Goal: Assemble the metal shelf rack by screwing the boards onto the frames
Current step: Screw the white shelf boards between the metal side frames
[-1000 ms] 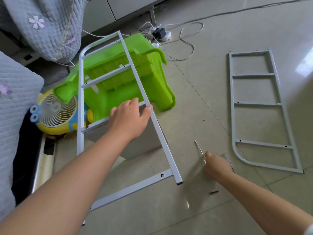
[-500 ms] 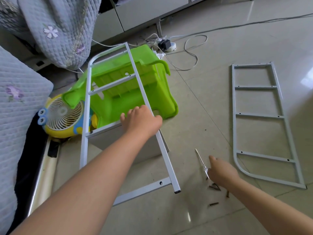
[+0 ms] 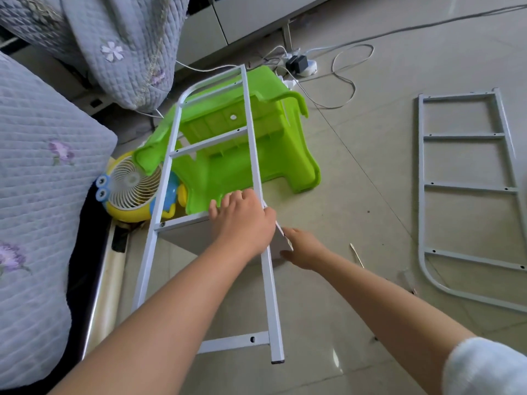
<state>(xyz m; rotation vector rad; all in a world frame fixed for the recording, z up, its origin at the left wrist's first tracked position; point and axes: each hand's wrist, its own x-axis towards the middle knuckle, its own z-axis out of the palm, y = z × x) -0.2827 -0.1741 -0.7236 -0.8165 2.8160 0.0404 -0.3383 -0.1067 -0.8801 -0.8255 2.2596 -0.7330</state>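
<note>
A light grey metal side frame [image 3: 271, 309] stands tilted over the floor, leaning against a green stool. My left hand [image 3: 242, 223] grips it where a crossbar meets the right rail. A grey board [image 3: 191, 235] sits under that crossbar, attached at its left end by a screw. My right hand [image 3: 302, 248] holds the board's right edge just beside the rail. A second side frame [image 3: 470, 189] lies flat on the floor at the right. A thin screwdriver [image 3: 357, 255] lies on the tiles between the two frames.
An overturned green plastic stool [image 3: 282, 155] and a yellow desk fan [image 3: 131, 183] lie behind the held frame. Quilted bedding [image 3: 42, 181] fills the left side. A power strip [image 3: 301, 65] with loose cables lies at the back.
My right hand left the screwdriver and small screws on the floor and moved up left to the board's edge. My left hand stayed on the frame; the view shifted closer.
</note>
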